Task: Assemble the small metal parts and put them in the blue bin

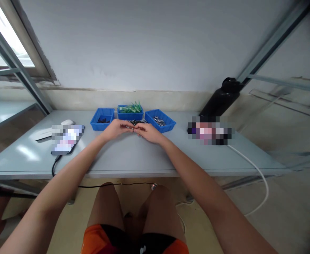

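Note:
My left hand [115,129] and my right hand [150,132] meet above the table, fingertips pinched together and almost touching. Between them shows a small shiny piece [132,129], too tiny to identify. Just behind the fingers lies a pile of small dark and silvery parts [136,122], partly hidden by the hands. Around it stand three blue bins: the left bin [96,126] has small dark pieces, the middle bin [130,115] holds green plastic pieces, and the right bin [168,127] contains slim silvery metal pieces.
On the left of the table [133,158] lie a phone [70,139] with a black cable and a white case [67,122]. A black bottle [218,100] and a blurred-out device [208,131] with a white cable are at right. A wall rises behind.

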`<state>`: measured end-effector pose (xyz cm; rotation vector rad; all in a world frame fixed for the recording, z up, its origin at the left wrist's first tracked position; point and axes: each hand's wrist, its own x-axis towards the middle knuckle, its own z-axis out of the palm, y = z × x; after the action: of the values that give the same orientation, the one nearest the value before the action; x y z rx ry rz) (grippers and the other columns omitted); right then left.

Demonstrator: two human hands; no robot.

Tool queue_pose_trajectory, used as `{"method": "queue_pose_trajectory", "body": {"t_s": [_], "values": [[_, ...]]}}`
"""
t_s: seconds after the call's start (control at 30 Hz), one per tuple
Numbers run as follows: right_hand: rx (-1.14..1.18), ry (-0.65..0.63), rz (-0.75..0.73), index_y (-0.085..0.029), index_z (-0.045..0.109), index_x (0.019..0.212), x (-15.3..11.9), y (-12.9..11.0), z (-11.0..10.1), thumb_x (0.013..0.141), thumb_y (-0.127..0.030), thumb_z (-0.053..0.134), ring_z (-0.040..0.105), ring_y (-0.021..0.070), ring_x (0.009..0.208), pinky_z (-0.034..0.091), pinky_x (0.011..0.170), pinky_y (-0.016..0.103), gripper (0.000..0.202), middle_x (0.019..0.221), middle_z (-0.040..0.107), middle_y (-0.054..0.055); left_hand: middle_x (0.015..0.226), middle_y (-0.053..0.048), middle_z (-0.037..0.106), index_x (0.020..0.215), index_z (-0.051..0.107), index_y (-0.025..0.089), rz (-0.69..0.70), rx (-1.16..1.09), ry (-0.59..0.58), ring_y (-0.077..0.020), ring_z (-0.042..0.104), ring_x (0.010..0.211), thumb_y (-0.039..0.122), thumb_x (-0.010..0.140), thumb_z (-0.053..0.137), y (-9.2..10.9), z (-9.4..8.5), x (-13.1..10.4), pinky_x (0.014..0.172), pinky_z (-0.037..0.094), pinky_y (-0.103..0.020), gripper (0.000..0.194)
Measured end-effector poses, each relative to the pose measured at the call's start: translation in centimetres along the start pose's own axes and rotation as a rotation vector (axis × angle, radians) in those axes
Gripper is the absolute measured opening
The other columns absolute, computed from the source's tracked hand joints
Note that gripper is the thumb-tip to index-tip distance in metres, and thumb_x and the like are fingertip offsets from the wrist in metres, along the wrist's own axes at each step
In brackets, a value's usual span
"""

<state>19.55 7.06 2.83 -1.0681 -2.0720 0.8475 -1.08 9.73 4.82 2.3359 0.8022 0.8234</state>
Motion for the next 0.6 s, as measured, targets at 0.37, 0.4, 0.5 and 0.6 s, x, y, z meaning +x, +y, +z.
{"method": "queue_pose_trajectory", "body": {"t_s": [0.37, 0.4, 0.5, 0.6], "values": [[-0.069, 0.122, -0.012, -0.017, 0.065, 0.090, -0.2, -0.4, -0.2, 0.084, -0.046, 0.055, 0.051, 0.0137, 0.068, 0.037, 0.064, 0.026, 0.031, 0.076, 0.062, 0.002, 0.083, -0.003, 0.070, 0.082, 0.065, 0.016, -0.068, 0.078, 0.047, -0.0158, 0.064, 0.078, 0.034, 0.080, 0.062, -0.5, 0.2, -0.1, 0.073, 0.050, -0.027, 0.019], [-0.080, 0.124, -0.008, -0.017, 0.065, 0.089, -0.2, -0.4, -0.2, 0.084, -0.046, 0.055, 0.051, 0.0138, 0.068, 0.037, 0.064, 0.026, 0.031, 0.074, 0.061, 0.002, 0.081, -0.003, 0.070, 0.082, 0.065, 0.016, -0.068, 0.104, 0.028, -0.0159, 0.063, 0.076, 0.034, 0.080, 0.061, -0.7, 0.2, -0.1, 0.072, 0.049, -0.027, 0.019], [-0.112, 0.109, 0.010, -0.018, 0.065, 0.087, -0.1, -0.3, -0.2, 0.085, -0.043, 0.054, 0.050, 0.0132, 0.065, 0.036, 0.062, 0.026, 0.028, 0.069, 0.059, 0.000, 0.082, -0.003, 0.072, 0.084, 0.069, 0.017, -0.062, 0.169, -0.008, -0.0161, 0.063, 0.076, 0.035, 0.082, 0.060, -0.9, 0.2, -0.1, 0.072, 0.048, -0.027, 0.020], [-0.136, 0.088, 0.029, -0.018, 0.065, 0.087, -0.1, -0.1, -0.3, 0.087, -0.039, 0.052, 0.049, 0.0125, 0.062, 0.035, 0.062, 0.025, 0.025, 0.066, 0.057, -0.001, 0.085, -0.003, 0.073, 0.088, 0.071, 0.018, -0.060, 0.187, 0.006, -0.0159, 0.063, 0.076, 0.038, 0.084, 0.061, -1.0, 0.2, -0.1, 0.072, 0.047, -0.026, 0.023]]}}
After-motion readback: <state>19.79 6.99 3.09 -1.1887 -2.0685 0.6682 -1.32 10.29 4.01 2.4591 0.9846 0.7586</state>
